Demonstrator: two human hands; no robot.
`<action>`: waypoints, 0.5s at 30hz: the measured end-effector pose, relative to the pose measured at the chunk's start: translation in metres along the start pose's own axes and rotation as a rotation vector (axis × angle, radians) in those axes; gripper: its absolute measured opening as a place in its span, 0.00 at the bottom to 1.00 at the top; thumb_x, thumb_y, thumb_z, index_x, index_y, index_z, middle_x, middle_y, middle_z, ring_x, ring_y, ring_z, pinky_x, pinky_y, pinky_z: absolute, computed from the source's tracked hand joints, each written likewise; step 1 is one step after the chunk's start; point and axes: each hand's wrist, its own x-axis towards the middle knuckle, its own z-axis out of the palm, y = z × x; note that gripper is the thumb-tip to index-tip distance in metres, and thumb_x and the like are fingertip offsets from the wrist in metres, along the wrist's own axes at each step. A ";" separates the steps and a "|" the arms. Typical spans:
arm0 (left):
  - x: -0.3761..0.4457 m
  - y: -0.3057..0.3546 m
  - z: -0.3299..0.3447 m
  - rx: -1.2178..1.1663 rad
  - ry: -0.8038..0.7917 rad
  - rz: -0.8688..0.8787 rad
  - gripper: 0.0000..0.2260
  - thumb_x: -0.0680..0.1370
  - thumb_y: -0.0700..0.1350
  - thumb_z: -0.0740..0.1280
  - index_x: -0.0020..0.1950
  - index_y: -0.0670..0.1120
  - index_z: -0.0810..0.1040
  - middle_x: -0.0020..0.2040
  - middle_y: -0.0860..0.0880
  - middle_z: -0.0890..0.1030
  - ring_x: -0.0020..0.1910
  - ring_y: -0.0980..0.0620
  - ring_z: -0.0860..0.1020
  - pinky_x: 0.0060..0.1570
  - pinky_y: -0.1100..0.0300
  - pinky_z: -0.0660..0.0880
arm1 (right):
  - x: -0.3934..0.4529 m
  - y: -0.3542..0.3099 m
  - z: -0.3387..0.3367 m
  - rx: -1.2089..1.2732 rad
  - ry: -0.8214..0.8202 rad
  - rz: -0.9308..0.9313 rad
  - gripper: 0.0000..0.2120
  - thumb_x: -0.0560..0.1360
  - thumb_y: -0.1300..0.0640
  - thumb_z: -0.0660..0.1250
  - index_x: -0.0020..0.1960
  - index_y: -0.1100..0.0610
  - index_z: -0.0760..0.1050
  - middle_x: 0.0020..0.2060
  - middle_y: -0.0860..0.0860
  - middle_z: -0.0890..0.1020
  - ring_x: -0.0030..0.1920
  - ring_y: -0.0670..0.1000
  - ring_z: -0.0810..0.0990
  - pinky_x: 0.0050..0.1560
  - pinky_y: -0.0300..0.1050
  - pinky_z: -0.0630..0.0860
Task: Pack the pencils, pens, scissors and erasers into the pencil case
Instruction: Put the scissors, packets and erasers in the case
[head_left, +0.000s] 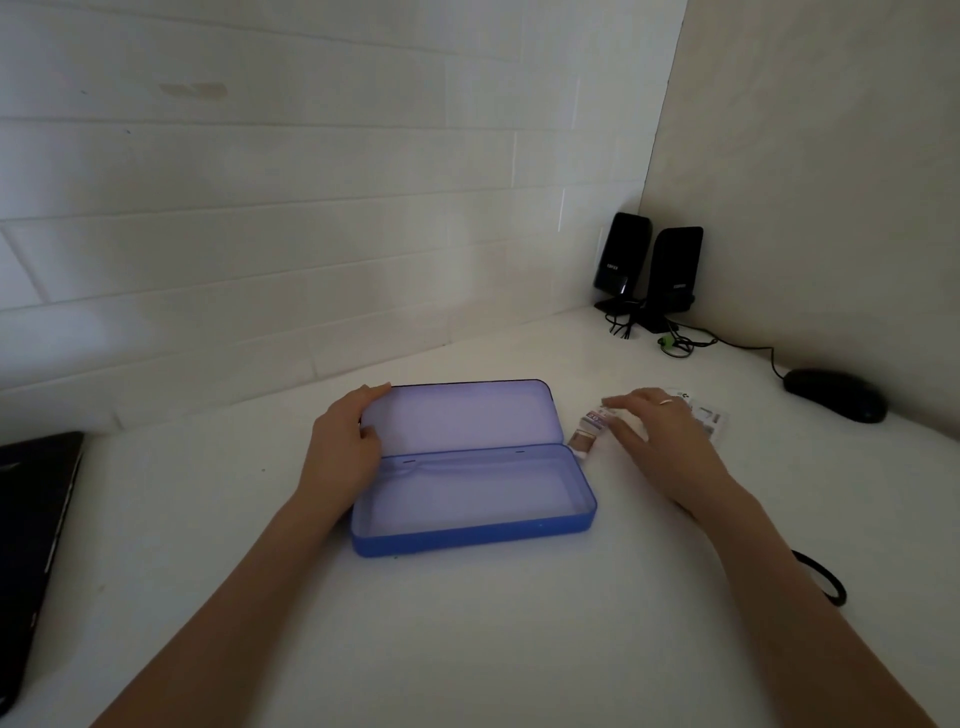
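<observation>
Forearms framing the open pencil case (470, 540); left hand (345, 447) is gripping its lid, right hand (660, 436), fingers spread, is reaching at three o'clock over erasers (587, 434) — could knock them away.

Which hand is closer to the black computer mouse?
Right. The right hand hovers over small packets just left of the black computer mouse; the left hand grips the open blue plastic pencil case's far end.

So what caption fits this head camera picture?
Left hand holds open blue pencil case; right hand reaches for erasers.
</observation>
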 end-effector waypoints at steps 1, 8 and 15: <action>0.000 -0.001 0.000 -0.007 0.003 0.007 0.26 0.70 0.25 0.55 0.65 0.42 0.74 0.65 0.43 0.76 0.67 0.45 0.71 0.69 0.57 0.63 | 0.000 0.003 -0.001 -0.050 0.016 0.041 0.15 0.78 0.50 0.59 0.64 0.48 0.72 0.64 0.52 0.73 0.66 0.56 0.67 0.64 0.56 0.64; -0.002 0.000 0.001 -0.034 0.042 0.045 0.24 0.71 0.24 0.55 0.62 0.40 0.76 0.63 0.42 0.77 0.61 0.52 0.71 0.65 0.62 0.62 | 0.005 0.027 0.006 -0.158 -0.124 0.396 0.26 0.77 0.42 0.54 0.73 0.43 0.52 0.76 0.54 0.51 0.75 0.60 0.45 0.72 0.64 0.46; -0.002 0.002 0.001 -0.046 0.038 0.050 0.25 0.70 0.23 0.54 0.61 0.40 0.76 0.62 0.43 0.77 0.59 0.56 0.69 0.63 0.65 0.62 | 0.002 0.024 -0.005 -0.131 -0.228 0.460 0.24 0.76 0.41 0.54 0.71 0.41 0.58 0.76 0.52 0.54 0.74 0.63 0.49 0.71 0.64 0.48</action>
